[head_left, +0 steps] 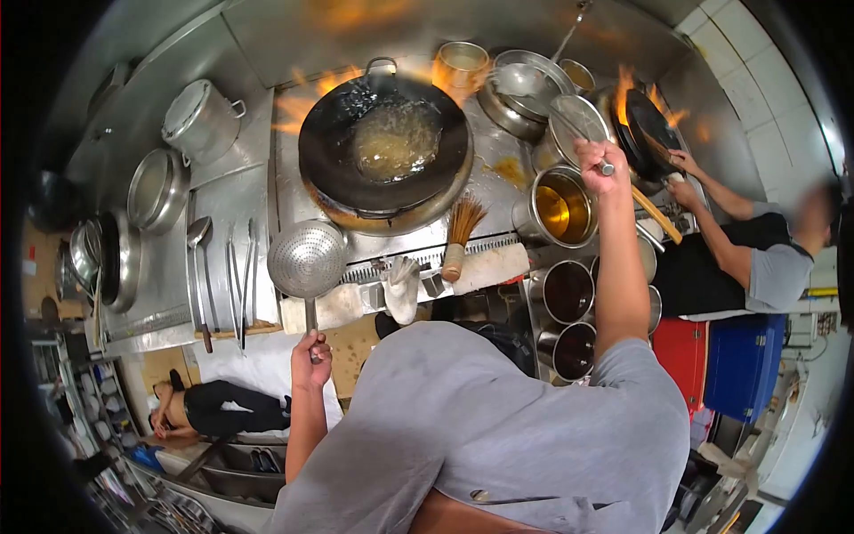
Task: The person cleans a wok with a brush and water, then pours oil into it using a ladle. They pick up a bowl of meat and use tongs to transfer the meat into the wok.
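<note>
My left hand [311, 359] is closed around the handle of a round perforated skimmer [307, 256], held over the front edge of the stove. In my raised right hand [601, 166] is the metal handle of a ladle [569, 126]; its blurred bowl end overlaps the pots at the back right. Between the two hands, farther back, a black wok [329, 160] sits on a burner with flames around its rear rim. Clear yellowish liquid [396, 141] bubbles in it. A metal pot of amber oil [562, 206] stands below my right hand.
A bamboo brush [460, 236] and a white cloth [489, 267] lie along the stove's front edge. Ladles and tongs [240, 285] rest at left near a lidded pot [200, 120]. At right a co-worker [738, 240] handles another wok [649, 133] over flames.
</note>
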`<state>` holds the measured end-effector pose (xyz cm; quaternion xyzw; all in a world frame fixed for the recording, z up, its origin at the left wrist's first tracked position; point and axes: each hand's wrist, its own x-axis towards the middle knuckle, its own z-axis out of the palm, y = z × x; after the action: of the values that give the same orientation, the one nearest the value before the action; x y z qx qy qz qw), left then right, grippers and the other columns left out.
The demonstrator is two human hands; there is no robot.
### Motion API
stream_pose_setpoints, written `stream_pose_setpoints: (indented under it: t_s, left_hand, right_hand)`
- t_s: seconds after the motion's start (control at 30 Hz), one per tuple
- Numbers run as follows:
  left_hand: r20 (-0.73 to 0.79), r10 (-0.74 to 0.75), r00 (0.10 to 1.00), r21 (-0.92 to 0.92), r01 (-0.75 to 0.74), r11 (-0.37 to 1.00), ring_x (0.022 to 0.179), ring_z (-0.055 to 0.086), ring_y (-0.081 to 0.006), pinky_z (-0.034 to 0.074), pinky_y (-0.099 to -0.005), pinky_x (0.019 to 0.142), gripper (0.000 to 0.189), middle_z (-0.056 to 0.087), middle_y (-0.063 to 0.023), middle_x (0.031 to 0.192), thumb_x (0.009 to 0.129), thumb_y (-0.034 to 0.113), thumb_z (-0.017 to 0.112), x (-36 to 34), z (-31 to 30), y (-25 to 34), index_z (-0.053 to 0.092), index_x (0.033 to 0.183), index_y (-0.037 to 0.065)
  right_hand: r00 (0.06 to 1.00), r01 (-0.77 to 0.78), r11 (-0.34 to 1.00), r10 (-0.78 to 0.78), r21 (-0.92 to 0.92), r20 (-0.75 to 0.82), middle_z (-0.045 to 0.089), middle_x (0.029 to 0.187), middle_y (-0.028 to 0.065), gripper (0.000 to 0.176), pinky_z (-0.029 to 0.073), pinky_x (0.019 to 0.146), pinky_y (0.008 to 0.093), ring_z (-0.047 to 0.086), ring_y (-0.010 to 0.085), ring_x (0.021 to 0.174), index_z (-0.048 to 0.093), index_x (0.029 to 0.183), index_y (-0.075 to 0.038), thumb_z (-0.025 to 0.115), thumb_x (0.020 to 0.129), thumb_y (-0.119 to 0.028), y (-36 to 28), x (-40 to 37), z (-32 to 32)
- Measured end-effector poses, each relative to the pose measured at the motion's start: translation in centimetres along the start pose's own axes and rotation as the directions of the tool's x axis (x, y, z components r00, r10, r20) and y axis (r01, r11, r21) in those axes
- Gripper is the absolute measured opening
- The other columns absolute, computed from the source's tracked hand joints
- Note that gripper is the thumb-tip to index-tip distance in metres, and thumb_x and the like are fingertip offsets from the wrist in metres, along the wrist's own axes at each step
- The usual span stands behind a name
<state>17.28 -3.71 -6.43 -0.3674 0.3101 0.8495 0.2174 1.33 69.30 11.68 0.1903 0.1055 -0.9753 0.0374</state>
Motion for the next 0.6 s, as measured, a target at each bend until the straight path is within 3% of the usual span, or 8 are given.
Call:
stream_pose_setpoints:
  t_s: [0.1, 0.17, 0.2, 0.23, 0.27, 0.33, 0.47, 0.6]
  left_hand:
    - [-0.071, -0.050, 0.996, 0.034, 0.053, 0.998, 0.060, 0.057, -0.0110, 0.048, -0.0253, 0.051, 0.008, 0.065, -0.0061, 0.089, 0.100, 0.014, 0.066, 0.8, -0.2, 0.4, 0.059, 0.104, 0.012]
    - [-0.136, 0.117, 0.984, 0.454, -0.043, 0.890, 0.078, 0.069, -0.0213, 0.057, -0.0320, 0.068, 0.030, 0.070, -0.0150, 0.105, 0.098, 0.020, 0.069, 0.6, 0.3, 0.6, 0.062, 0.123, 0.005]
    - [-0.137, 0.117, 0.984, 0.454, -0.043, 0.890, 0.078, 0.069, -0.0213, 0.057, -0.0320, 0.068, 0.030, 0.070, -0.0150, 0.105, 0.098, 0.020, 0.069, 1.2, -0.2, 0.5, 0.062, 0.123, 0.005]
    - [-0.123, 0.456, 0.882, 0.812, -0.175, 0.557, 0.090, 0.070, -0.0259, 0.057, -0.0352, 0.078, 0.043, 0.068, -0.0195, 0.115, 0.097, 0.022, 0.070, 2.0, -0.8, 0.4, 0.058, 0.133, 0.002]
    - [0.048, 0.709, 0.704, 0.985, -0.150, 0.083, 0.103, 0.071, -0.0305, 0.057, -0.0383, 0.088, 0.057, 0.067, -0.0239, 0.125, 0.096, 0.024, 0.072, 2.6, -1.5, 0.3, 0.055, 0.144, -0.002]
    - [0.015, 0.666, 0.746, 0.971, -0.171, 0.169, 0.115, 0.067, -0.0322, 0.053, -0.0398, 0.097, 0.071, 0.061, -0.0280, 0.138, 0.095, 0.024, 0.074, 0.1, 1.9, 1.0, 0.046, 0.152, -0.006]
    - [0.032, 0.681, 0.731, 0.938, -0.257, 0.231, 0.112, 0.068, -0.0300, 0.054, -0.0391, 0.095, 0.064, 0.061, -0.0272, 0.136, 0.094, 0.017, 0.074, -1.6, 3.9, 0.4, 0.048, 0.148, -0.008]
    - [0.080, 0.708, 0.701, 0.925, -0.317, 0.210, 0.110, 0.068, -0.0273, 0.056, -0.0375, 0.092, 0.060, 0.061, -0.0239, 0.135, 0.095, 0.012, 0.072, -3.9, 5.5, -0.7, 0.050, 0.148, -0.005]
  right_hand:
    - [0.993, -0.113, 0.965, 0.120, -0.236, 0.015, 0.055, 0.083, 0.0079, 0.012, 0.047, 0.049, 0.0233, 0.051, 0.0110, 0.056, 0.046, 0.106, 0.004, 0.049, 0.096, -0.001, 1.2, -3.1, 0.0]
    - [0.999, -0.051, 0.896, 0.041, -0.441, -0.032, 0.057, 0.086, 0.0093, 0.017, 0.046, 0.048, 0.0235, 0.051, 0.0102, 0.057, 0.047, 0.111, 0.003, 0.050, 0.094, 0.001, 3.3, -5.5, 1.9]
    - [0.997, -0.005, 0.777, -0.044, -0.629, -0.063, 0.058, 0.088, 0.0107, 0.024, 0.046, 0.047, 0.0238, 0.051, 0.0094, 0.058, 0.047, 0.116, 0.003, 0.051, 0.093, 0.003, 3.8, -6.2, 2.6]
    - [0.998, -0.063, 0.734, 0.039, -0.676, -0.050, 0.060, 0.090, 0.0111, 0.047, 0.044, 0.046, 0.0230, 0.051, 0.0091, 0.059, 0.045, 0.134, 0.002, 0.054, 0.089, 0.007, 3.5, -6.2, 2.8]
    - [0.998, -0.066, 0.734, 0.043, -0.676, -0.050, 0.060, 0.090, 0.0111, 0.047, 0.044, 0.046, 0.0230, 0.051, 0.0091, 0.059, 0.045, 0.134, 0.002, 0.054, 0.089, 0.007, 3.6, -6.1, 2.9]
    - [0.960, -0.026, 0.494, -0.229, -0.869, -0.159, 0.061, 0.089, 0.0097, 0.058, 0.043, 0.046, 0.0242, 0.051, 0.0103, 0.058, 0.043, 0.143, 0.002, 0.057, 0.087, 0.007, 4.8, -6.2, 4.7]
    - [0.950, 0.056, 0.376, -0.306, -0.925, -0.067, 0.061, 0.086, 0.0066, 0.060, 0.043, 0.049, 0.0267, 0.052, 0.0115, 0.059, 0.046, 0.145, 0.001, 0.058, 0.086, 0.005, 3.9, 1.6, 2.0]
    - [0.867, 0.022, 0.011, -0.499, -1.000, 0.013, 0.058, 0.080, 0.0057, 0.042, 0.042, 0.049, 0.0321, 0.053, 0.0162, 0.058, 0.054, 0.127, -0.002, 0.058, 0.085, 0.002, 3.7, 11.6, 1.6]
